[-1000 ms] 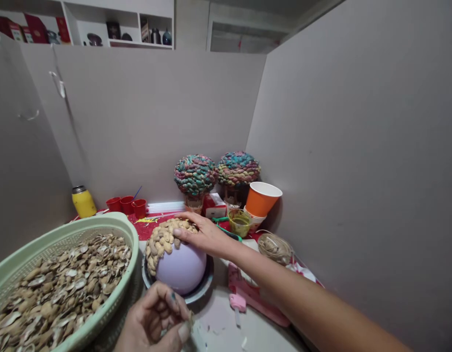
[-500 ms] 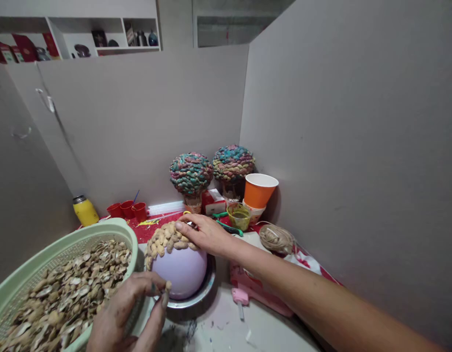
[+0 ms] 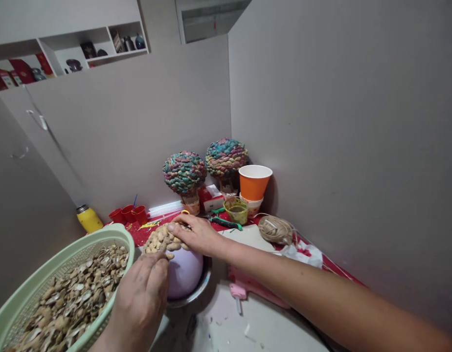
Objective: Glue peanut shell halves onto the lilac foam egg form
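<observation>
A lilac balloon (image 3: 185,275), its upper part covered with overlapping peanut shells (image 3: 160,239), rests in a metal bowl (image 3: 196,295). My right hand (image 3: 198,235) reaches in from the right and holds the balloon over its shell-covered top, the thumb on the near side; the far fingertips are partly hidden. At the balloon's left side, my left hand (image 3: 143,288) pinches a single peanut shell (image 3: 169,255) against the lower edge of the shell layer. Close to my left forearm stands a green basket (image 3: 128,234) full of loose peanut shells (image 3: 77,293).
A pink glue gun (image 3: 238,292) lies right of the bowl. Behind are green-handled pliers (image 3: 226,223), a cup of murky liquid (image 3: 236,210), an orange paper cup (image 3: 254,183), twine (image 3: 275,230), red cups (image 3: 140,214), a yellow bottle (image 3: 89,219) and two colourful shell-covered trees (image 3: 185,172). Grey partitions (image 3: 343,146) enclose the table.
My left hand has moved up and forward, bringing the peanut shell from in front of the balloon onto its side. My right hand stays on top. The camera view has tilted slightly.
</observation>
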Action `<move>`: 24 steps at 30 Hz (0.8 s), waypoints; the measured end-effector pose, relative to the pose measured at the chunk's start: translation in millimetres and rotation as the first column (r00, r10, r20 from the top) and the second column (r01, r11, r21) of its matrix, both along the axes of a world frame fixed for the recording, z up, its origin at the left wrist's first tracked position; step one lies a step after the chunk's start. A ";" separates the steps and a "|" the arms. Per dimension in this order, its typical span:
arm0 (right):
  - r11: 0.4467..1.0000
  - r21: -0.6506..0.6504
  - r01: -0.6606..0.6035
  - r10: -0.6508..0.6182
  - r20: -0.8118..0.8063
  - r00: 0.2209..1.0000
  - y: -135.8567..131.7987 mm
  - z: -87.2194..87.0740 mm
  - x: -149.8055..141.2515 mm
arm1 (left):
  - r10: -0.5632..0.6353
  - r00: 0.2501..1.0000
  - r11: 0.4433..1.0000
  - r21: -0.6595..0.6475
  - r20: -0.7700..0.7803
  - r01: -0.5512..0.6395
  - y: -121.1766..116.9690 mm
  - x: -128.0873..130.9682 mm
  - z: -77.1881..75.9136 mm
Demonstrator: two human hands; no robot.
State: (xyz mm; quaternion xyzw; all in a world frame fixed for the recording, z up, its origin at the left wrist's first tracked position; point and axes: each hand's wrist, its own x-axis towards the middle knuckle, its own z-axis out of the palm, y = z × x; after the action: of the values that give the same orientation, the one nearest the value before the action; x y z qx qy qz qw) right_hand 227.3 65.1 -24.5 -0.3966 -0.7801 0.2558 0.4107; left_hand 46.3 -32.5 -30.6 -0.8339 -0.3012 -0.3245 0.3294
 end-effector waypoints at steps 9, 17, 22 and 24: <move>1.000 0.015 -0.007 0.008 -0.018 1.000 -0.2 -2.6 0.7 | 0.007 0.979 0.998 0.067 -0.204 0.007 -0.2 3.8 8.9; 0.999 0.029 -0.014 0.015 -0.020 1.000 -0.9 -2.8 1.3 | 0.053 0.963 0.995 0.091 -0.265 -0.030 2.3 5.3 9.9; 0.999 0.027 -0.018 0.019 -0.033 0.999 -1.5 -3.1 1.9 | 0.041 0.966 0.998 0.056 -0.255 -0.028 4.1 2.9 5.3; 1.000 0.027 -0.016 0.017 -0.036 0.999 -1.6 -3.3 2.0 | 0.036 0.968 0.999 0.027 -0.247 -0.030 4.9 2.5 2.3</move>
State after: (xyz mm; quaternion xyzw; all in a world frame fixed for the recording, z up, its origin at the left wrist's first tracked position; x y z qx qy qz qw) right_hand 229.3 63.4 -27.8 -0.3799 -0.7791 0.2558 0.4280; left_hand 48.8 -27.6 -28.3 -0.8589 -0.2679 -0.2161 0.3792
